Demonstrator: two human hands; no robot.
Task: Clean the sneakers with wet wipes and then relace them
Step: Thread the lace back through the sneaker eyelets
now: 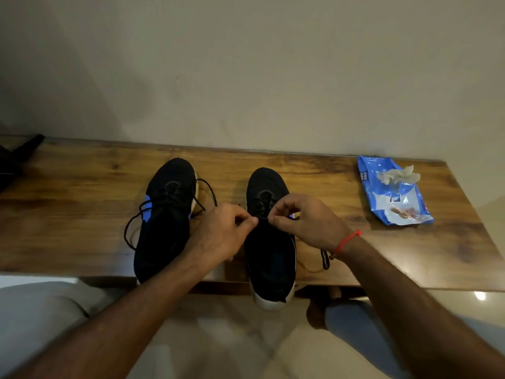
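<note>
Two black sneakers with white soles stand side by side on a wooden table (82, 236), toes pointing away from me. The left sneaker (164, 222) has its black lace hanging loose on both sides. Over the tongue of the right sneaker (269, 258), my left hand (222, 235) and my right hand (306, 222) each pinch the black lace, fingertips nearly meeting. A loose lace end (324, 259) lies on the table under my right wrist. The heel of the right sneaker juts over the table's front edge.
A blue wet-wipe pack (393, 195) lies at the back right of the table, with a crumpled used wipe (396, 175) on top. A dark object (19, 157) sits at the far left edge. A plain wall runs behind the table. My knees are below the front edge.
</note>
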